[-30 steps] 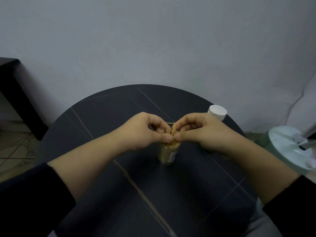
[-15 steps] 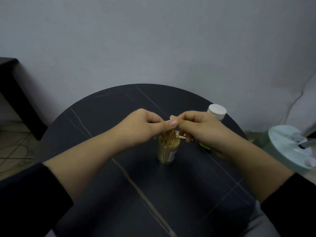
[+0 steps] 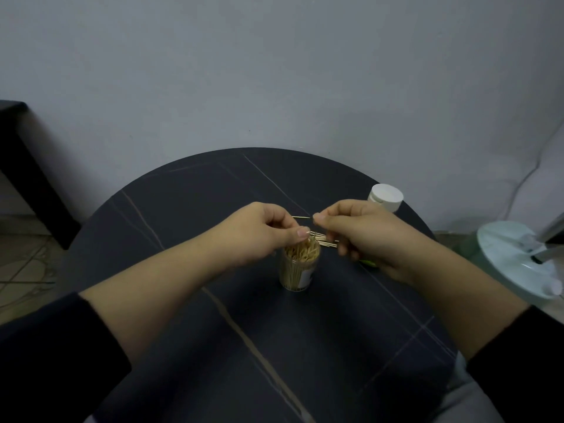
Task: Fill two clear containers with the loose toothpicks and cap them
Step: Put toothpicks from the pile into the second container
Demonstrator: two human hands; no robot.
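Two containers and two hands over one round dark counter.

One open clear container is stood upright at the counter's centre and is packed nearly full with upright toothpicks. A second container, white-capped, is placed at 2 o'clock near the rim, its body mostly hidden behind the right hand. A bundle of loose toothpicks is gripped under that hand's curled fingers, and one single toothpick is pinched level between its thumb and forefinger, pointing to 9 o'clock. The left hand is curled, its thumb pressed to the forefinger right over the open mouth. Whether anything is pinched there cannot be told.
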